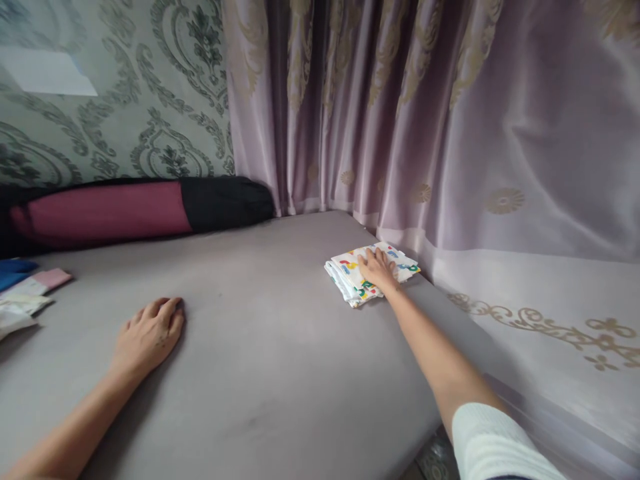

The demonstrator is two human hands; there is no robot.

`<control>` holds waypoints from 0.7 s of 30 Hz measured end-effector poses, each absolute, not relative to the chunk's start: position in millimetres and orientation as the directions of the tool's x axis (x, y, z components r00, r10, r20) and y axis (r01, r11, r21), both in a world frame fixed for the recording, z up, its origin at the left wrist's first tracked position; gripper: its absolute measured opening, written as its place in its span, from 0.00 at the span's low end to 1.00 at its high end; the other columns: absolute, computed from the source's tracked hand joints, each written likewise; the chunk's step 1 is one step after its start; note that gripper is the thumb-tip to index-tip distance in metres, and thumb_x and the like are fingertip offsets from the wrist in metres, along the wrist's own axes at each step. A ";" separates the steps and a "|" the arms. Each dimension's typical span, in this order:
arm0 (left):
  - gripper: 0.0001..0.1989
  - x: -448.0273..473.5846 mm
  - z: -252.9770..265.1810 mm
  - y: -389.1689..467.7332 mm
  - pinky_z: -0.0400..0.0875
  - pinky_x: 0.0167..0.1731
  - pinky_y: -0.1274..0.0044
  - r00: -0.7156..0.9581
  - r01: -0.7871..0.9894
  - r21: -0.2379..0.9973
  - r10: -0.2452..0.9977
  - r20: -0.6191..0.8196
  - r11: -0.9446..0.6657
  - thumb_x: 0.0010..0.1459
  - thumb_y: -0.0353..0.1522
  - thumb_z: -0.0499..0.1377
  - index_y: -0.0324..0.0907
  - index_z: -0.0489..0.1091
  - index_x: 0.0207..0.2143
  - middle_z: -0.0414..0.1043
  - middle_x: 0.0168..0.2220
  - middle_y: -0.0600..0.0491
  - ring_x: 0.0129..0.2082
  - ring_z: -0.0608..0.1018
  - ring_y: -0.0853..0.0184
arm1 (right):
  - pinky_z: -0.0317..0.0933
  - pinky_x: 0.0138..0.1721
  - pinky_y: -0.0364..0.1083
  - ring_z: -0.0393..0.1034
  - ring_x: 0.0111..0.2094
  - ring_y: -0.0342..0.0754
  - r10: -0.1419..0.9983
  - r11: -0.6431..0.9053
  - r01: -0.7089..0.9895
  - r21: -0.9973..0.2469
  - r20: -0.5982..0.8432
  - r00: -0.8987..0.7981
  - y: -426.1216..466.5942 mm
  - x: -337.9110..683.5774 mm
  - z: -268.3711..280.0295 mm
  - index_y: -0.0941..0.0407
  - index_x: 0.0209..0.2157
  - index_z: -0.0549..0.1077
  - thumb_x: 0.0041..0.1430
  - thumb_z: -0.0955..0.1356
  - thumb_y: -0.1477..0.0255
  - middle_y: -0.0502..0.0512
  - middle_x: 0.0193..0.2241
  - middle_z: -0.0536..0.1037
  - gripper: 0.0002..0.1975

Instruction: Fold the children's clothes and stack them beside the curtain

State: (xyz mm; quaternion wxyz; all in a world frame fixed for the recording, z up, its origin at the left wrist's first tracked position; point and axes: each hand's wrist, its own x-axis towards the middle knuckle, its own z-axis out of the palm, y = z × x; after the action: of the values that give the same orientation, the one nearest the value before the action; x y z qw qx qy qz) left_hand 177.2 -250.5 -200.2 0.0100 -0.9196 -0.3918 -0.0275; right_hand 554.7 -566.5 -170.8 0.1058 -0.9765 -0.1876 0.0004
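Note:
My right hand (379,268) lies on top of a folded stack of white cloth (345,287) with colourful printed shapes. Its fingers are spread flat over the fabric, without gripping it. The stack sits near the right edge of the bed, beside the curtain. My left hand (150,331) rests palm down on the grey sheet at the left, its fingers slightly bent and holding nothing. The undersides of its fingers are hidden.
A long black and maroon bolster (115,213) lies along the patterned wall. Several folded fabric pieces (30,287) are at the left edge of the grey bed (260,360). Lilac curtains (500,133) hang along the right side, reaching beside the mattress edge.

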 end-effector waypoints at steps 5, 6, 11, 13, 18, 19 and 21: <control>0.28 177.0 -199.6 -251.5 0.63 0.53 0.62 0.698 0.713 0.018 0.712 0.081 -0.701 0.68 0.39 0.34 0.38 0.62 0.60 0.63 0.61 0.42 0.57 0.68 0.51 | 0.36 0.63 0.70 0.35 0.69 0.64 0.406 -0.896 0.396 -0.200 -0.014 0.914 -550.6 521.4 -168.2 0.56 0.67 0.52 0.67 0.52 0.54 0.67 0.70 0.43 0.33; 0.28 177.0 -199.5 -251.7 0.64 0.53 0.63 0.698 0.714 0.013 0.712 0.078 -0.700 0.68 0.39 0.34 0.38 0.62 0.60 0.63 0.61 0.42 0.57 0.68 0.51 | 0.35 0.63 0.70 0.34 0.69 0.64 0.399 -0.901 0.389 -0.191 -0.018 0.917 -548.5 517.8 -169.4 0.56 0.67 0.52 0.67 0.52 0.53 0.67 0.70 0.43 0.33; 0.28 176.2 -198.6 -252.7 0.63 0.54 0.63 0.696 0.715 0.009 0.714 0.077 -0.699 0.68 0.39 0.34 0.38 0.62 0.60 0.63 0.61 0.42 0.58 0.68 0.51 | 0.34 0.63 0.71 0.34 0.69 0.62 0.382 -0.909 0.386 -0.157 0.058 0.922 -545.4 510.9 -178.7 0.55 0.67 0.53 0.68 0.52 0.55 0.67 0.69 0.45 0.32; 0.28 175.8 -198.4 -252.6 0.63 0.54 0.62 0.701 0.709 0.026 0.708 0.080 -0.705 0.68 0.39 0.34 0.37 0.62 0.60 0.63 0.61 0.42 0.57 0.68 0.50 | 0.34 0.62 0.71 0.35 0.69 0.62 0.384 -0.908 0.392 -0.147 0.080 0.920 -545.7 510.1 -180.4 0.55 0.67 0.54 0.68 0.52 0.55 0.67 0.69 0.46 0.32; 0.28 176.7 -198.8 -252.4 0.63 0.53 0.61 0.700 0.707 0.053 0.708 0.092 -0.705 0.68 0.39 0.35 0.37 0.62 0.60 0.63 0.61 0.41 0.57 0.68 0.50 | 0.36 0.62 0.70 0.38 0.69 0.62 0.370 -0.920 0.377 -0.107 0.080 0.926 -546.1 510.5 -179.3 0.55 0.67 0.54 0.68 0.53 0.55 0.66 0.69 0.48 0.31; 0.28 177.1 -198.8 -252.9 0.63 0.53 0.61 0.699 0.707 0.056 0.708 0.097 -0.705 0.68 0.39 0.36 0.37 0.63 0.59 0.63 0.61 0.41 0.57 0.68 0.50 | 0.37 0.62 0.70 0.38 0.69 0.62 0.371 -0.921 0.378 -0.100 0.081 0.925 -546.5 511.1 -179.5 0.55 0.67 0.55 0.68 0.53 0.55 0.66 0.69 0.49 0.31; 0.26 178.0 -198.9 -254.2 0.63 0.53 0.63 0.700 0.701 0.072 0.704 0.120 -0.709 0.67 0.37 0.38 0.38 0.64 0.59 0.64 0.60 0.41 0.56 0.69 0.51 | 0.38 0.61 0.71 0.40 0.68 0.62 0.381 -0.917 0.388 -0.088 0.090 0.920 -547.6 512.6 -181.0 0.55 0.66 0.57 0.68 0.53 0.56 0.66 0.68 0.51 0.31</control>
State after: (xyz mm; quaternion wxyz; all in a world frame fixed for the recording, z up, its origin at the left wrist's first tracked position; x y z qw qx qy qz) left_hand 178.0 -254.2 -198.9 -0.0106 -0.9218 -0.3812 -0.0693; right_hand 512.6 -547.6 -181.0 0.0521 -0.9785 -0.1965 -0.0355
